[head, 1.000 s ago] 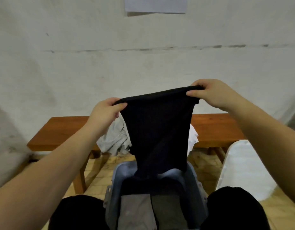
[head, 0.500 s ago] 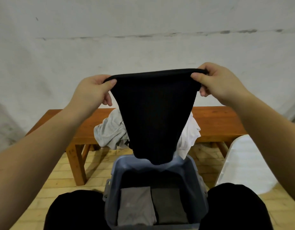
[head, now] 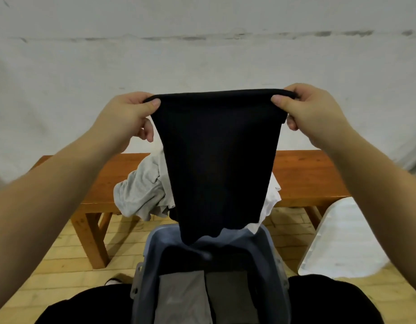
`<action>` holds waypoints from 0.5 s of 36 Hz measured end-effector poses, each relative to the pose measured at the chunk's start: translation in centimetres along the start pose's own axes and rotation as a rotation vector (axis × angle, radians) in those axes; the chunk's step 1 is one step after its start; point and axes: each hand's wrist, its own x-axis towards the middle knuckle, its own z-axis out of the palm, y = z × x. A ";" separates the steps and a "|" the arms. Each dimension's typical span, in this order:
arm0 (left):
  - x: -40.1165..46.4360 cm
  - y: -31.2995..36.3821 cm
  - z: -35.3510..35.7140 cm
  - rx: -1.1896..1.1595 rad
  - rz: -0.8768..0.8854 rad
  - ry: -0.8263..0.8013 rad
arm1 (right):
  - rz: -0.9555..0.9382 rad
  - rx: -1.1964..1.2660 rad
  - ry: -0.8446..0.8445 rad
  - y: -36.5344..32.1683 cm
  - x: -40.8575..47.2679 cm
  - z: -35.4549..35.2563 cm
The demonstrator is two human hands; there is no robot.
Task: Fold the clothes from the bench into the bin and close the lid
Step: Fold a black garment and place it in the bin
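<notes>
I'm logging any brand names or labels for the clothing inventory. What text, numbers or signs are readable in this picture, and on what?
None can be read.
The black garment held up by the left hand and right hand shows no print or tag.
The blue bin, the folded grey pieces inside it, the light clothes on the bench and the white lid bear no visible lettering.

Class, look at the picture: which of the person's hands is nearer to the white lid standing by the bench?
The right hand. It pinches the black garment up and left of the white lid; the left hand holds the garment's far corner.
</notes>
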 end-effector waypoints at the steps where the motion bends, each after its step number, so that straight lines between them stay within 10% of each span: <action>1: 1.1 -0.1 0.3 -0.005 -0.027 0.010 | 0.010 -0.010 0.006 0.3 1.0 0.2; 18: 10.8 -10.3 6.7 -0.072 -0.221 -0.009 | 0.258 0.031 -0.026 11.7 7.2 5.6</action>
